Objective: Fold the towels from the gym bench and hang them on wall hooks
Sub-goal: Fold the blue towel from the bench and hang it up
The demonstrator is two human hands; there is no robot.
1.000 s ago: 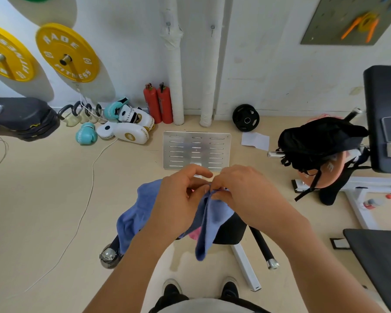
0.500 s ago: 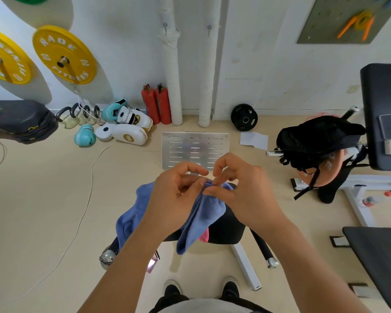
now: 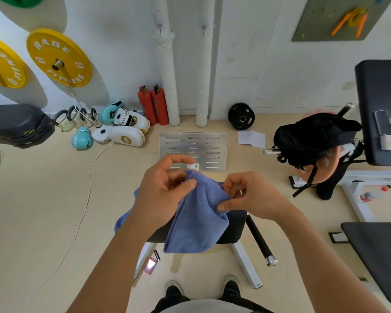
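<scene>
Both hands are raised in front of the body above the bench (image 3: pixel 235 224), a black padded seat on white legs. The left hand (image 3: pixel 160 195) holds the blue towel (image 3: pixel 196 220) at its upper left edge: the thumb lies across the cloth and presses it against the curled fingers, so the grip is closed on the fabric. The right hand (image 3: pixel 251 197) takes the towel's right edge, thumb pointing left along the cloth with the fingers curled above it; that grip is likewise closed on the fabric. The towel hangs between the two hands as a doubled panel, its lower edge below the front of the bench seat. A further part of blue cloth (image 3: pixel 124 218) shows behind the left forearm; whether it belongs to the same towel or is a separate one cannot be told from this view.

On the floor ahead lies a slotted metal plate (image 3: pixel 193 150), with a sheet of paper (image 3: pixel 251 138) and a small black weight plate (image 3: pixel 241 116) near the wall. Two red extinguishers (image 3: pixel 154 105) stand beside white wrapped pipes (image 3: pixel 167 71). Boxing gloves and pads (image 3: pixel 120 129) lie to the left, under yellow weight plates (image 3: pixel 59 57) mounted on the wall. A black backpack (image 3: pixel 314 138) sits on equipment to the right. The person's black shoes (image 3: pixel 174 290) show at the bottom edge.
</scene>
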